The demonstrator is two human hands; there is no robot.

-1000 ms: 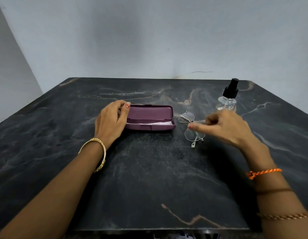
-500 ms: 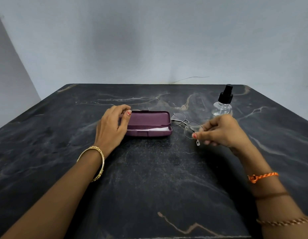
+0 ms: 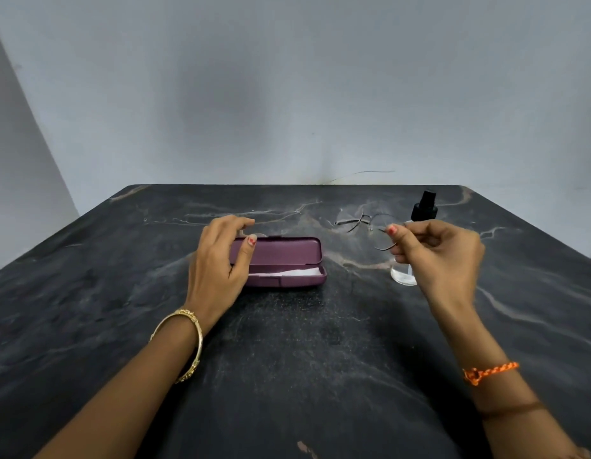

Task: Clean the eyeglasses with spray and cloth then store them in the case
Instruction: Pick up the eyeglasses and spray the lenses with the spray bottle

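Observation:
A maroon glasses case (image 3: 287, 260) lies half open on the dark marble table (image 3: 287, 359), with a white cloth (image 3: 284, 273) showing in its gap. My left hand (image 3: 218, 263) rests on the case's left end, thumb on the lid. My right hand (image 3: 436, 256) holds thin wire-rimmed eyeglasses (image 3: 367, 223) by one lens rim, lifted above the table to the right of the case. A clear spray bottle (image 3: 420, 213) with a black nozzle stands behind my right hand, its body mostly hidden by it.
A grey wall rises behind the table's far edge. The table's left and right edges slope away on both sides.
My right hand has pinched the eyeglasses and lifted them off the table, up and to the right. My left hand has stayed on the case.

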